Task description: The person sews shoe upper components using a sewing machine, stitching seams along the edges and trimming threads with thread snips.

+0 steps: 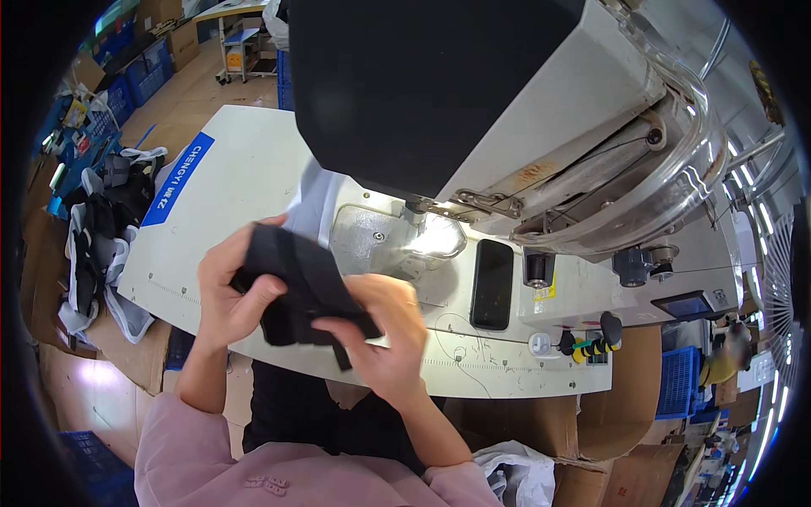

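I see both hands raised in front of the sewing machine (524, 127), working one piece of black fabric (304, 291) between them, above the front edge of the white table (245, 169). The left hand (232, 291) has its fingers curled shut on the left end of the fabric, thumb pressed across the top. The right hand (389, 334) pinches the lower right edge, fingers folded over it, and a short black strip hangs down beside the palm. The fabric is held clear of the table, not yet under the needle area (422, 224), which is lit by the machine's lamp over the metal plate (372, 241). I judge this to be the step of turning or lining up the piece by hand ahead of stitching. The next move, as I read it, calls for laying the fabric flat on the plate with its edge squared to the needle, and keeping fingertips well back from the foot. A dark phone (492, 283) lies on the machine bed to the right, close to that path. A pile of black and white pieces (106, 237) sits at the table's left end, well apart from the hands.
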Demonstrator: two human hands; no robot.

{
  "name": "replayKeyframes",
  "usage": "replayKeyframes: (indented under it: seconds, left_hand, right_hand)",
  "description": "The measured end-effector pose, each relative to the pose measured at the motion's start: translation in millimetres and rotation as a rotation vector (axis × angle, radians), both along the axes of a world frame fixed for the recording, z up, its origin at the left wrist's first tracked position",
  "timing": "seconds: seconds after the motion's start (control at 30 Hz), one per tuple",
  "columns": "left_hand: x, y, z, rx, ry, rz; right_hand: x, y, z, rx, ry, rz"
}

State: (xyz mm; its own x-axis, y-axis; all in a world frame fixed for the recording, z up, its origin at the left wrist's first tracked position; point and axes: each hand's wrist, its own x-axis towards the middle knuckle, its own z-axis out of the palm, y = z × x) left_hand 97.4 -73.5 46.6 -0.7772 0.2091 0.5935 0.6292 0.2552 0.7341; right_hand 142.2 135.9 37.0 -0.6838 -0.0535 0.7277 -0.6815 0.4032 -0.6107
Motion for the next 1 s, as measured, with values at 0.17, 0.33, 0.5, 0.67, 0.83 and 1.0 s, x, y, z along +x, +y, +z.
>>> replayKeyframes:
  seconds: [0.17, 0.33, 0.5, 0.67, 0.83, 1.0]
  left_hand:
    - [17.8, 7.0, -13.7, 0.452, 0.077, 0.126]
    - [27.9, 25.0, -29.0, 0.433, 0.198, 0.207]
    - [31.1, 15.4, -62.3, 0.669, 0.007, 0.296]
    - [11.7, 28.5, -45.2, 0.389, -0.297, -0.110]
    - [-4.0, 62.2, -2.4, 0.360, -0.409, -0.375]
    - [-12.7, 66.5, 2.7, 0.169, -0.478, -0.342]
  right_hand:
    - [23.1, 24.1, -47.0, -0.377, -0.531, -0.321]
    - [15.2, 19.7, -48.5, -1.005, -1.139, 0.462]
    - [-0.1, 17.0, -42.0, -1.099, -0.613, 0.284]
    - [-6.7, 37.8, -11.4, -0.724, -0.427, -0.112]
    - [-3.8, 46.6, 1.9, -0.554, -0.393, -0.259]
    - [1.9, 61.3, -12.8, -0.235, -0.436, -0.251]
